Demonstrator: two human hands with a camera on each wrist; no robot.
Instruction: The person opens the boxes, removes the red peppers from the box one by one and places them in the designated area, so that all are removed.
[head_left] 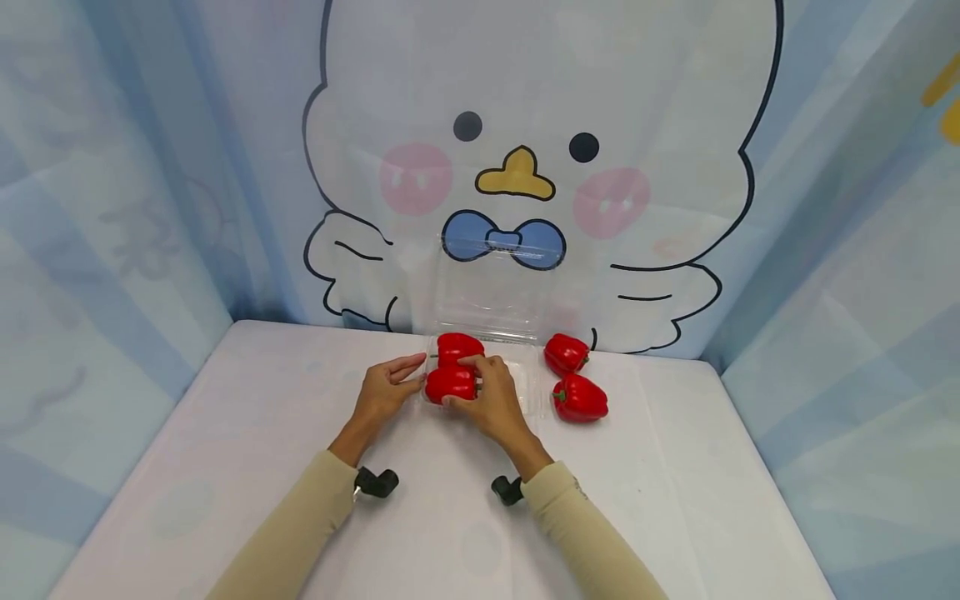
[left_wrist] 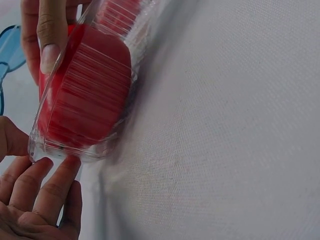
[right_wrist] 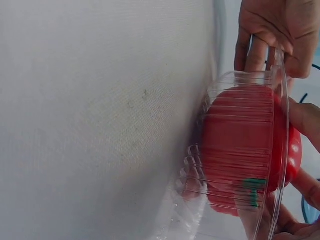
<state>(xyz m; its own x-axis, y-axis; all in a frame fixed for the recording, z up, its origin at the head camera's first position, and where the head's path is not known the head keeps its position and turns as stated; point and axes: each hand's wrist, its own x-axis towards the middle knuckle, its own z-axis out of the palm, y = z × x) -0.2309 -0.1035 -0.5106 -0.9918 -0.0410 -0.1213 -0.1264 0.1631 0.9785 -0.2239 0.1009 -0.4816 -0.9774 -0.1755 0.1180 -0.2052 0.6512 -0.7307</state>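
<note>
On the far left, I see a pale blue curtain [head_left: 97, 208] beside the white-covered table [head_left: 675, 500]. A beige left sleeve [head_left: 292, 533] reaches up from the bottom edge, with a small black device [head_left: 377, 482] at its wrist. Ahead of it is the left hand [head_left: 381, 393], at the left end of a clear plastic container [head_left: 532, 393] that sits near the table's back edge. My left wrist view shows that hand's thumb above the container's rim and its fingers below, bent slightly, in a light pinch on the corner.

Two glossy red peppers lie in the container's left part: the rear pepper [head_left: 460, 346], its stem to the left, and just before it the front pepper [head_left: 450, 383], its green stem to the right. Behind them, the transparent lid [head_left: 495, 292] stands raised in front of a printed cartoon bird [head_left: 637, 83].

The right hand [head_left: 498, 404] comes in over the container, gripping the front pepper, thumb on the near side and fingers on the far side, spread only to its width. A beige right sleeve [head_left: 592, 533] follows.

Just right of the container, on the table, I see an upper loose pepper [head_left: 566, 354] and a lower loose pepper [head_left: 581, 398], close together.
</note>
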